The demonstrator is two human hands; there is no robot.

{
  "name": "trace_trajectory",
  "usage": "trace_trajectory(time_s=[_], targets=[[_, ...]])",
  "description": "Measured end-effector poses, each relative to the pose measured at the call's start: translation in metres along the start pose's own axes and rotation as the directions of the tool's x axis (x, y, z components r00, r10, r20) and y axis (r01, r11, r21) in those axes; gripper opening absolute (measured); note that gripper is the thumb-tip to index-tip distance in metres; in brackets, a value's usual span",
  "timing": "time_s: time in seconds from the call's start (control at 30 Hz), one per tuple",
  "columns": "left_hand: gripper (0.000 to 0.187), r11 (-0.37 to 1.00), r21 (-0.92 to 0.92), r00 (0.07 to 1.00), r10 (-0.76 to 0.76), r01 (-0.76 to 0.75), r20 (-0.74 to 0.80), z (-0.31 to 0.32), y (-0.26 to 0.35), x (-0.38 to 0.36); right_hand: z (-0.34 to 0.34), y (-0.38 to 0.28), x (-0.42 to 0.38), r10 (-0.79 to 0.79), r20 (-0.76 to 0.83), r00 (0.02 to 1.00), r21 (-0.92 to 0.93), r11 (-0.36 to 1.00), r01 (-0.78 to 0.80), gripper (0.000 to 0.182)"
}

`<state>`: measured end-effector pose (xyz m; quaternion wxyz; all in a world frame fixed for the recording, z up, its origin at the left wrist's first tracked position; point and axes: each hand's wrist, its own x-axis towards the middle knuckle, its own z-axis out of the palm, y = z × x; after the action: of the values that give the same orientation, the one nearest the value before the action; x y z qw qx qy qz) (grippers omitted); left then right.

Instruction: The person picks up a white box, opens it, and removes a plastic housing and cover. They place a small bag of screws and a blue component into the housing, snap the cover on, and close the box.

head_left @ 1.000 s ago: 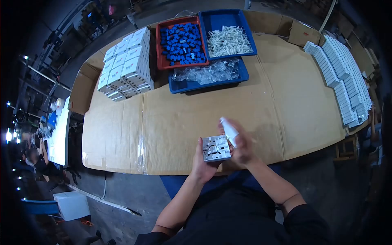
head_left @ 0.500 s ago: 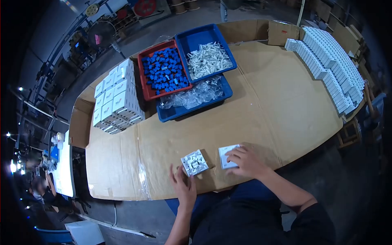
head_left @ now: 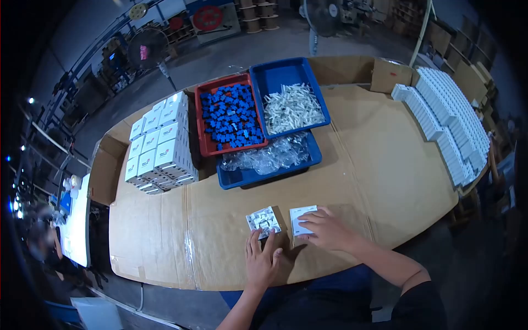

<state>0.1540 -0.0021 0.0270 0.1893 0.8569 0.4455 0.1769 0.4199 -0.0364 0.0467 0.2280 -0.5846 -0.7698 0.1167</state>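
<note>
Near the table's front edge lies a square white fibre-optic-style box (head_left: pixel 263 219), its open face up with moulded inner parts showing. My left hand (head_left: pixel 262 264) is at its near edge, fingers stretched out and apart, fingertips touching the box. To the right is a flat white square cover (head_left: pixel 301 219) with small dark marks. My right hand (head_left: pixel 331 228) lies over the cover's right side, fingers bent across its face and thumb at the far corner. The fingers hide part of the cover.
Stacked white boxes (head_left: pixel 159 146) stand at left. Behind are a red tray (head_left: pixel 204 144) of blue parts, a blue tray (head_left: pixel 275 71) of white sleeves, and a lower blue tray (head_left: pixel 234 179) with clear plastic bags. Rows of white pieces (head_left: pixel 448 121) line the right. A person (head_left: pixel 47 242) sits far left.
The view has tilted up. The open box and the cover have shifted slightly away from the table's front edge. My left hand has moved right, from the box's left side to its near edge.
</note>
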Motion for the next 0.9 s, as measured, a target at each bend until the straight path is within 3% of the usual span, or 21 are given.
trace_trajectory(time_s=[0.07,0.13,0.2,0.37,0.4,0.53,0.63,0.73,0.83,0.9], targets=[[0.051,1.0,-0.011,0.999,0.004,-0.004,-0.041,0.0,-0.002,-0.001,-0.013,0.018,0.024,0.049,0.006,0.999,0.024,0.998,-0.049,0.027],[0.05,0.997,-0.072,0.997,-0.007,0.002,-0.072,0.004,-0.009,-0.005,-0.042,0.043,0.064,0.004,-0.163,0.987,-0.059,0.998,-0.014,0.026],[0.047,0.991,-0.135,0.994,-0.008,-0.007,-0.113,0.006,-0.014,-0.007,-0.067,0.064,0.114,0.132,-0.148,0.98,-0.034,0.99,-0.138,0.029],[0.038,0.969,-0.245,0.98,-0.046,-0.003,-0.195,0.007,-0.018,-0.011,-0.028,0.108,0.163,0.048,0.02,0.999,-0.14,0.989,-0.045,0.049],[0.036,0.965,-0.262,0.977,-0.057,0.001,-0.205,0.01,-0.019,-0.011,-0.022,0.106,0.164,0.103,0.063,0.993,-0.154,0.984,-0.092,0.052],[0.03,0.946,-0.324,0.961,-0.091,0.002,-0.263,0.009,-0.021,-0.012,-0.013,0.119,0.165,0.119,-0.016,0.993,-0.044,0.992,-0.119,0.049],[0.025,0.929,-0.369,0.944,-0.114,-0.009,-0.31,0.005,-0.017,-0.009,-0.019,0.125,0.162,0.203,-0.099,0.974,0.176,0.967,-0.183,0.046],[0.025,0.942,-0.334,0.946,-0.087,-0.023,-0.312,0.002,-0.015,-0.008,-0.024,0.122,0.164,0.207,-0.023,0.978,0.208,0.958,-0.198,0.039],[0.029,0.939,-0.342,0.949,-0.079,-0.031,-0.304,0.008,-0.019,-0.008,-0.022,0.107,0.17,0.114,0.092,0.989,-0.16,0.982,-0.098,0.035],[0.029,0.937,-0.348,0.943,-0.082,-0.037,-0.322,0.006,-0.019,-0.01,-0.01,0.127,0.172,0.086,-0.016,0.996,-0.017,0.996,-0.087,0.037]])
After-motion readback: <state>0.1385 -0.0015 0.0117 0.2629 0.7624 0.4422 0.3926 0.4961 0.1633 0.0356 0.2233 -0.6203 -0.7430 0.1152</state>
